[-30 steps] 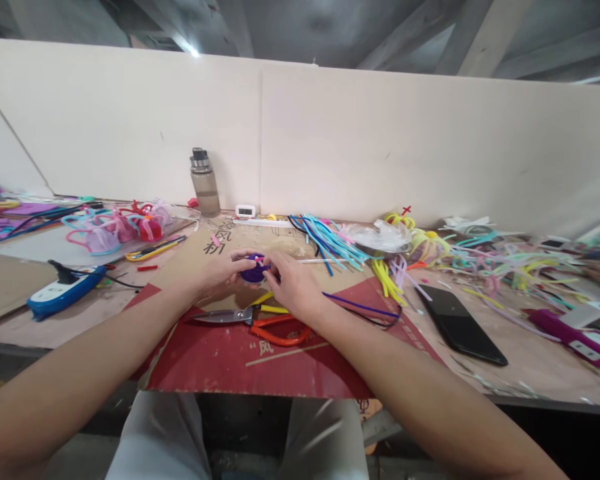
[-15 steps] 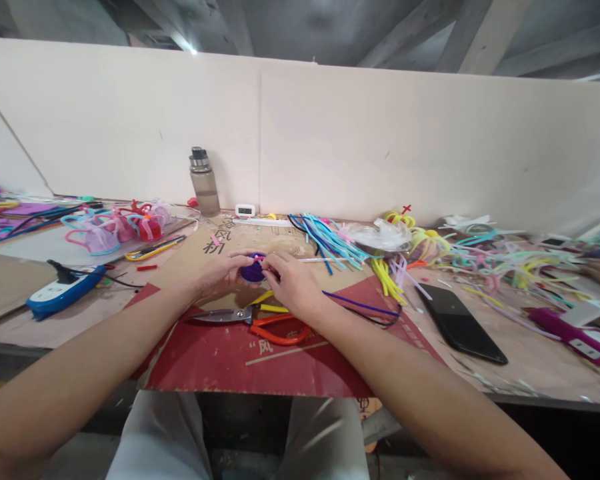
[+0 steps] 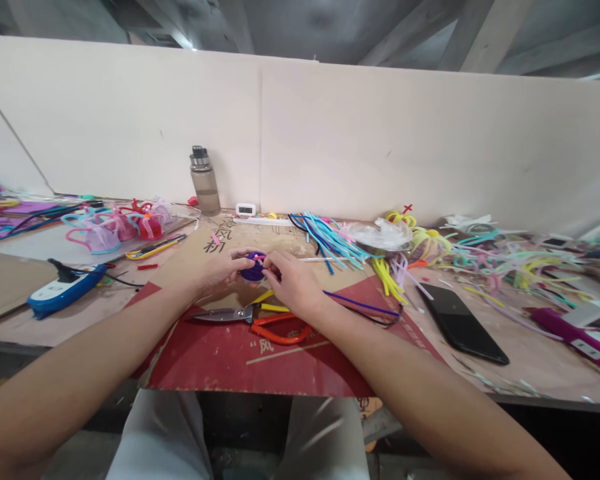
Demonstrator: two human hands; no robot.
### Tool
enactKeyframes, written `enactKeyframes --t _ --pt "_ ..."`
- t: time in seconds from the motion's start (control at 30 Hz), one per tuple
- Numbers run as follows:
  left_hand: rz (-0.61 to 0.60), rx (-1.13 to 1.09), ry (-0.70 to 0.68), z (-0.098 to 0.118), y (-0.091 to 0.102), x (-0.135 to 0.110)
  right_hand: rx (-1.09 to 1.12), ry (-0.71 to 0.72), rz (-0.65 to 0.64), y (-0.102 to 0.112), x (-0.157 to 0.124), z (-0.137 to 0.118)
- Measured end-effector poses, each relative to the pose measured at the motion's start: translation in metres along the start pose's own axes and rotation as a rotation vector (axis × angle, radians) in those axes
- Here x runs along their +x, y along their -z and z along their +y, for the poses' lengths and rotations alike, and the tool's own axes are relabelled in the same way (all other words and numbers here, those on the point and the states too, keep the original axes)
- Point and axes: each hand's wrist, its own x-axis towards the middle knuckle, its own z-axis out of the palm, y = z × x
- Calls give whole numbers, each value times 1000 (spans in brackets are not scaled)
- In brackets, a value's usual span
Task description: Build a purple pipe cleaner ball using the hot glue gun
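Observation:
Both my hands meet over the cardboard at the table's middle. My left hand (image 3: 223, 269) cups a small purple pipe-cleaner piece (image 3: 253, 269) from the left, fingers curled round it. My right hand (image 3: 293, 281) pinches the same piece from the right, with a bit of pink showing at its fingertips. A long purple pipe cleaner (image 3: 363, 305) trails away to the right from under my right wrist. Just below my hands lie scissors with orange handles (image 3: 260, 322) and a short yellow pipe cleaner (image 3: 267, 301).
A water bottle (image 3: 203, 181) stands at the back wall. Loose pipe cleaners (image 3: 330, 241) are heaped at the right, beside a black phone (image 3: 461, 324). A blue-white power strip (image 3: 63, 291) and pink finished pieces (image 3: 115, 227) lie at the left. The red cardboard (image 3: 240, 360) overhangs the front edge.
My hands stay in place on the purple piece; only the fingers shift slightly as they work it.

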Motion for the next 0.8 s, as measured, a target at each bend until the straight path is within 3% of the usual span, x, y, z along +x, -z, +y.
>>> enactKeyframes --t 0.8 --pt "30 32 -41 1 -2 -3 5 2 -5 7 1 -3"
